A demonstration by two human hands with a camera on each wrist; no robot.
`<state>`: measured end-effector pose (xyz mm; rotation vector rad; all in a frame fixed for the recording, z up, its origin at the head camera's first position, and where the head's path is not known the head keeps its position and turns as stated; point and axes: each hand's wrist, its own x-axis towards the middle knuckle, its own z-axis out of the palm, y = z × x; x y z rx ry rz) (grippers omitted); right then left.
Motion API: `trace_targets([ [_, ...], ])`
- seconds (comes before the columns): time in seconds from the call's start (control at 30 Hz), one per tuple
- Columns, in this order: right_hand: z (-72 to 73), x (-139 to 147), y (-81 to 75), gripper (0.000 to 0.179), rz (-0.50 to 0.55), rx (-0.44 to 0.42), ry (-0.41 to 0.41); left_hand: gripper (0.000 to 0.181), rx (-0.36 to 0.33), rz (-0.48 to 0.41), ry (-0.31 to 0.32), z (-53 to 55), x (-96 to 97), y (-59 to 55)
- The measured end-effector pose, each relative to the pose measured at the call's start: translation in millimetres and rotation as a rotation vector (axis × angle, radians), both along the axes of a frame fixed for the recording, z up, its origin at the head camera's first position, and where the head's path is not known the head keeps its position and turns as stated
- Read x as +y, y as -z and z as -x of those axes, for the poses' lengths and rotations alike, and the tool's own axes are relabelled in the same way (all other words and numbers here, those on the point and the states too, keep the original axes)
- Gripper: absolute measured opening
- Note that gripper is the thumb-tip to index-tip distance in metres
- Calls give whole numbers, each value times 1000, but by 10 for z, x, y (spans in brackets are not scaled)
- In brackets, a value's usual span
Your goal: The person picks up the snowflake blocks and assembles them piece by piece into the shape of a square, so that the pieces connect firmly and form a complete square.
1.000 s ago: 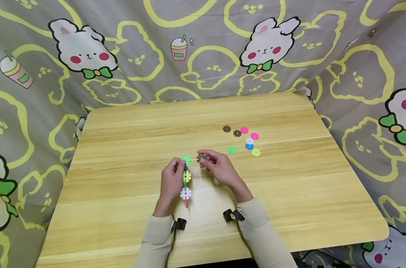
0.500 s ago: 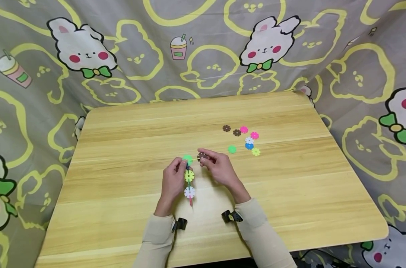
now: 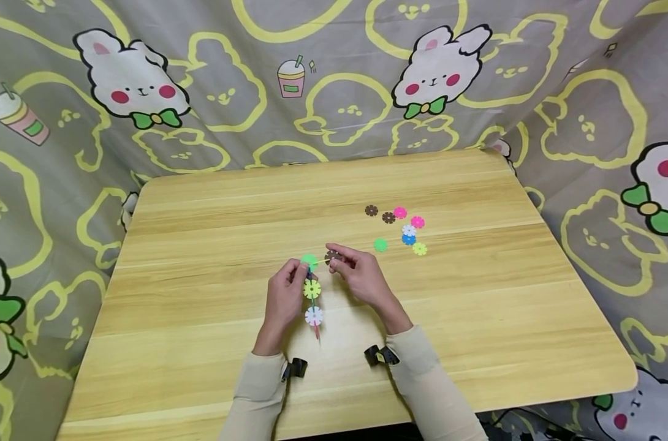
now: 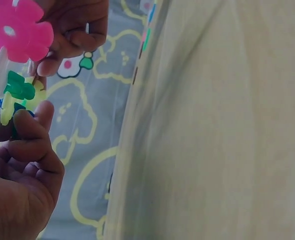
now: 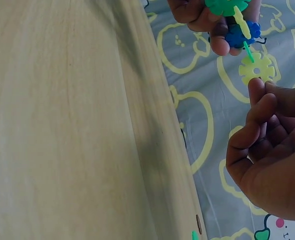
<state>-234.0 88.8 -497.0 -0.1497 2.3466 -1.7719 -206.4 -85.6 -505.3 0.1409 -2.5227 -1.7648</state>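
Notched plastic snowflake discs are joined at alternating angles into a chain in front of me. My left hand point(image 3: 286, 297) pinches it near the blue disc point(image 5: 236, 38), just under a green disc point(image 3: 309, 262). Below the fingers hang a yellow disc point(image 3: 312, 288), a white disc point(image 3: 314, 316) and, at the end, a pink disc point(image 4: 22, 30). Between finger and thumb my right hand point(image 3: 361, 274) pinches a brown disc point(image 3: 331, 255). An edge-on yellow disc point(image 5: 252, 70) reaches from the green disc to those fingertips, which partly hide the brown one.
Loose snowflake discs lie flat beyond my right hand: two brown discs point(image 3: 371, 211), pink discs point(image 3: 400, 212), a white disc point(image 3: 409, 230) over a blue disc point(image 3: 408, 239), plus a green disc point(image 3: 380, 245) and a yellow disc point(image 3: 419, 248). Patterned curtain point(image 3: 345, 122) surrounds the wooden table point(image 3: 201, 245).
The chain's hanging end has swung slightly to the right, and my left hand has shifted a little the same way. My right hand keeps its pinch on the brown disc, nearly still.
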Motion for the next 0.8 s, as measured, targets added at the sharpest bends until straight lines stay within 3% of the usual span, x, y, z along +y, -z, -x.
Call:
trace_targets([
  [0.8,16,18,7,38,43,-35,-5,24,-9,-10,12,26,-3,10],
])
